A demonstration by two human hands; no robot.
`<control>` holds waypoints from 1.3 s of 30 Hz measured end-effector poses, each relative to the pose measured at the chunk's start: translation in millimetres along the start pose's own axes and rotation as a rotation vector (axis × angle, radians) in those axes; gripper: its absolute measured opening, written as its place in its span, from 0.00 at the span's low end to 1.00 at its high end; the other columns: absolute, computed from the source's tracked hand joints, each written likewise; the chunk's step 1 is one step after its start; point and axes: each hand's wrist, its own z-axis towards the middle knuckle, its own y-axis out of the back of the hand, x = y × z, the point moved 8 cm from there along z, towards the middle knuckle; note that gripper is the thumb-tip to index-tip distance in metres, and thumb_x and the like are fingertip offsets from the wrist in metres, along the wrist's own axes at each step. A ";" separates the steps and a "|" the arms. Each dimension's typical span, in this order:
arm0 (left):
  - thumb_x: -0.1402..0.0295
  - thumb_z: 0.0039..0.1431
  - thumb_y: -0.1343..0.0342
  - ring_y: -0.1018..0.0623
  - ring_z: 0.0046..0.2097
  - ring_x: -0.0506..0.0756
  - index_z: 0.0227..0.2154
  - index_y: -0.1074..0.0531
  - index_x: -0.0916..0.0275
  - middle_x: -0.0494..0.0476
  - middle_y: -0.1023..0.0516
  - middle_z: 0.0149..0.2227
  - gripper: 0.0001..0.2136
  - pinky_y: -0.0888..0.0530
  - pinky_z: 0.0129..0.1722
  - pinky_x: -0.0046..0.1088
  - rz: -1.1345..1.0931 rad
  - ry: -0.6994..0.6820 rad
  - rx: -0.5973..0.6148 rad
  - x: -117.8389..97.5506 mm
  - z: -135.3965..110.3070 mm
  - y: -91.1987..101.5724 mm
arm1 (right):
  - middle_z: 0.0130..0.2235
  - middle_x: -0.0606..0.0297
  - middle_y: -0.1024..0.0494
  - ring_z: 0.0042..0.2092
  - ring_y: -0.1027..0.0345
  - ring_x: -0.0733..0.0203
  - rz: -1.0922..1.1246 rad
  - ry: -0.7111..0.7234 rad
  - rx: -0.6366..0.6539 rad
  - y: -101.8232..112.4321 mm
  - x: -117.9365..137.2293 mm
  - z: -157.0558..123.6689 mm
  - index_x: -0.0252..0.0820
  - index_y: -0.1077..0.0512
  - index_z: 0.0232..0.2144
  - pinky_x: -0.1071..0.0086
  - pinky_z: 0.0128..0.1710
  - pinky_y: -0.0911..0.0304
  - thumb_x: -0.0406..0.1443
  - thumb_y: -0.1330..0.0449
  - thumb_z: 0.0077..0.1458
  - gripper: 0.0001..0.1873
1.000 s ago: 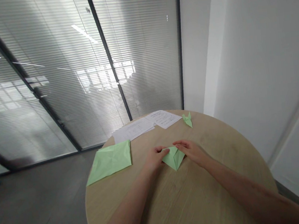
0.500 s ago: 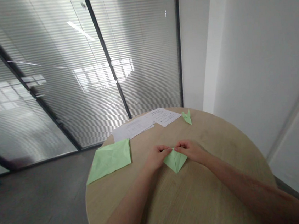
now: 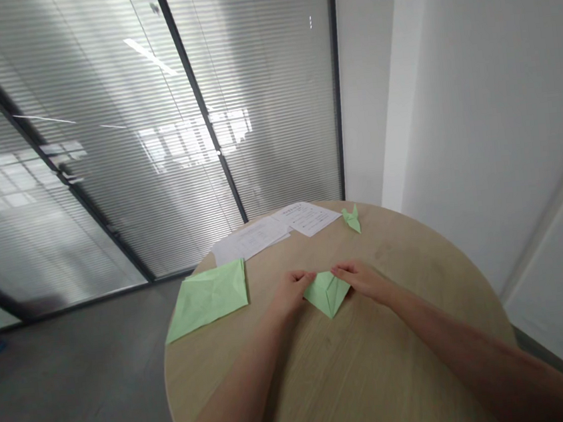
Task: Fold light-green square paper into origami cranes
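A small folded sheet of light green paper (image 3: 327,295) is held between my hands over the middle of the round table. It has a crease down its centre and a corner pointing toward me. My left hand (image 3: 294,290) pinches its left side, thumb on top. On the right side my right hand (image 3: 362,279) grips the paper in the same way. The fingers beneath the paper are hidden.
Larger green paper sheets (image 3: 210,298) lie at the table's left edge. Printed white pages (image 3: 307,218) spread along the far edge, beside a folded green paper figure (image 3: 351,219). Behind the wooden table (image 3: 402,359) stand a glass partition with blinds (image 3: 275,104) and a white wall (image 3: 503,114).
My thumbs have moved apart, from near the top middle of the folded paper toward its sides. More of its upper edge shows now, and the paper sits slightly higher in view.
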 end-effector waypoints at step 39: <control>0.54 0.48 0.36 0.35 0.26 0.49 0.24 0.24 0.66 0.49 0.30 0.21 0.17 0.41 0.28 0.28 -0.034 0.000 0.010 0.9 0.9 1.7 | 0.23 0.70 0.34 0.26 0.44 0.65 -0.198 0.048 -0.046 5.0 9.8 -0.4 0.42 0.30 0.24 0.70 0.27 0.49 0.50 0.38 0.50 0.18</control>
